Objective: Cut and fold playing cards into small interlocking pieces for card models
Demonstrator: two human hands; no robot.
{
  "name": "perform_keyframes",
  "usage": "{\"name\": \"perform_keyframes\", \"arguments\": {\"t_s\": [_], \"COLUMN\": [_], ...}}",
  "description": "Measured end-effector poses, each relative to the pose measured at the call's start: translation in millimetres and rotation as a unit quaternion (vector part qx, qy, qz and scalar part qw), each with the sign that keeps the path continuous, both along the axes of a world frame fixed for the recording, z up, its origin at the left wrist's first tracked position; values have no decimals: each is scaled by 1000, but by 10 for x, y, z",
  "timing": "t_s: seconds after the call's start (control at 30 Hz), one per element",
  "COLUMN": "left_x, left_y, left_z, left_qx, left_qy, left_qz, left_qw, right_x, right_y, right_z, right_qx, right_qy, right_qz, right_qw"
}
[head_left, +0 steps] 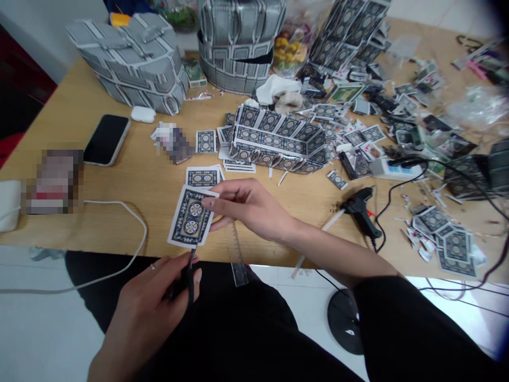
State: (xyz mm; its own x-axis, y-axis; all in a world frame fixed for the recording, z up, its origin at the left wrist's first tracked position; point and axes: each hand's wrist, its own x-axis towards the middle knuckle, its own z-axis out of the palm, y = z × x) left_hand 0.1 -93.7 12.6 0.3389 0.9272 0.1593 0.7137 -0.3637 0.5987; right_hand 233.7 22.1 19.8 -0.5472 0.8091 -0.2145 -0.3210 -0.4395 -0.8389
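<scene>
My right hand (250, 207) pinches a blue patterned playing card (192, 217) by its right side, thumb on top. My left hand (155, 297) holds black-handled scissors (191, 281), whose blades meet the card's bottom edge. Just behind the held card lies a stack of cards (202, 176) on the wooden table (119, 183). Farther back sits an open box made of folded cards (278, 139), with more cards at its left. A clear ruler (239, 273) sticks out over the table's front edge, below my right hand.
A black glue gun (361, 209) with a cable lies at the right, near a power strip (397, 168). Card scraps (453, 241) spread over the right side. Grey woven bags (131, 63) stand at the back. A phone (107, 139) and a white cable (139, 223) are at the left.
</scene>
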Motion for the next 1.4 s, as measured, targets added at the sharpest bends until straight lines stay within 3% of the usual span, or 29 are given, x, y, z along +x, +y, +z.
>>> {"name": "perform_keyframes", "arguments": {"t_s": [1.4], "left_x": [-8], "left_y": [-17], "left_z": [-28], "left_qx": [6], "left_qy": [8], "left_qz": [10], "left_qw": [1000], "right_x": [-36], "right_y": [-80], "right_z": [83], "right_qx": [-54], "right_qy": [-9], "right_qz": [-19], "right_qw": [998]}}
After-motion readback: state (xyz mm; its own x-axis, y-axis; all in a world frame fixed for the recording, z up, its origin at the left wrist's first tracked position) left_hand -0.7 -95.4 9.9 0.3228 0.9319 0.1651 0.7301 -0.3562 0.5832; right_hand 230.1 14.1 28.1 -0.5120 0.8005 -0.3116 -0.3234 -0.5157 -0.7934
